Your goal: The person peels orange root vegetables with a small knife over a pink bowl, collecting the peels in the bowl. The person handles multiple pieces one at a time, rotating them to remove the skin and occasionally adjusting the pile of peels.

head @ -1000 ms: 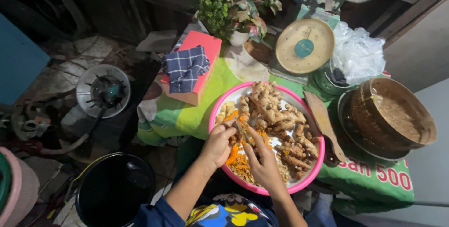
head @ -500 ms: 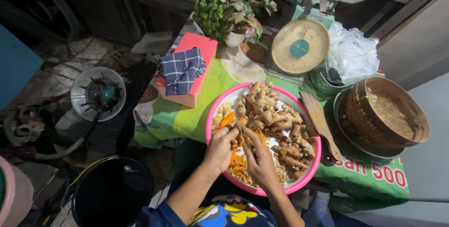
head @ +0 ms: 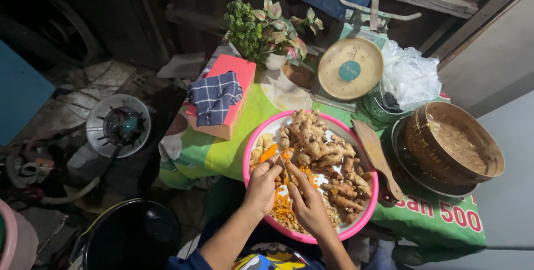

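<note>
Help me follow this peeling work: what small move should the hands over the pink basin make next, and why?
Probably a further short scrape along the orange root, letting the peel drop. The left hand pinches it over the pink basin, the right hand is pressed close beside it, and orange shavings already lie below.

– Where could a hand pass on that table?

– Over the bare green cloth [head: 222, 153], between the red box [head: 225, 100] with its checked rag [head: 214, 94] and the pink basin [head: 253, 147].

– And past the basin?

– Crowded. A wooden paddle [head: 378, 156] lies against its right rim, just beside the bamboo basket [head: 453, 147]. Behind stand the scale [head: 349, 68], a plastic bag [head: 411, 78] and potted plants [head: 270, 30].

– Inside the basin?

– Ginger roots [head: 322, 147] fill the far half; the left hand [head: 261, 186] and right hand [head: 306, 203] take up the near side, close together.
</note>
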